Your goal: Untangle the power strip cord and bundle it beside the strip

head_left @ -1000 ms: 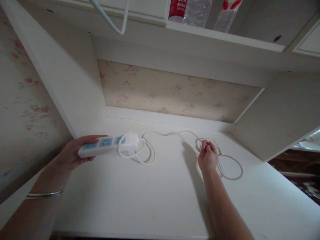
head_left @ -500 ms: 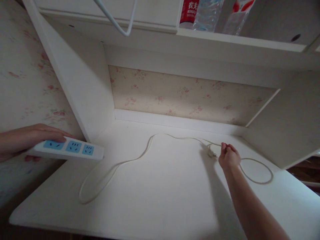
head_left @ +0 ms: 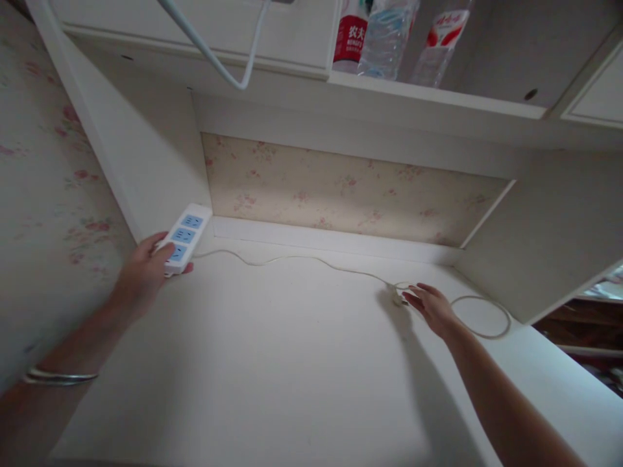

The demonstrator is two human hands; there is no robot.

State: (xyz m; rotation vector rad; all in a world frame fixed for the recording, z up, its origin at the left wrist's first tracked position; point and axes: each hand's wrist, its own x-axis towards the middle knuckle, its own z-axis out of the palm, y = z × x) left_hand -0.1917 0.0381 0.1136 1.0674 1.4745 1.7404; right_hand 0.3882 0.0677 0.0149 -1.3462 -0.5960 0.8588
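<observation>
My left hand (head_left: 143, 269) grips the near end of a white power strip (head_left: 185, 236) with blue sockets, set against the back left corner of the white desk (head_left: 292, 376). Its pale cord (head_left: 302, 261) runs right across the desk to a plug (head_left: 398, 298) and a loop (head_left: 479, 314) near the right wall. My right hand (head_left: 431, 308) hovers just right of the plug with fingers stretched out, holding nothing. A bangle sits on my left wrist.
A white shelf above carries three bottles (head_left: 384, 35), one with a red label. A white cable (head_left: 219, 48) hangs from the upper cabinet. White side panels (head_left: 150, 155) close the nook left and right; floral wallpaper (head_left: 350, 188) covers the back.
My left hand carried the power strip from the left edge into the back left corner, pulling the cord straighter. My right hand let go of the cord and opened beside the plug.
</observation>
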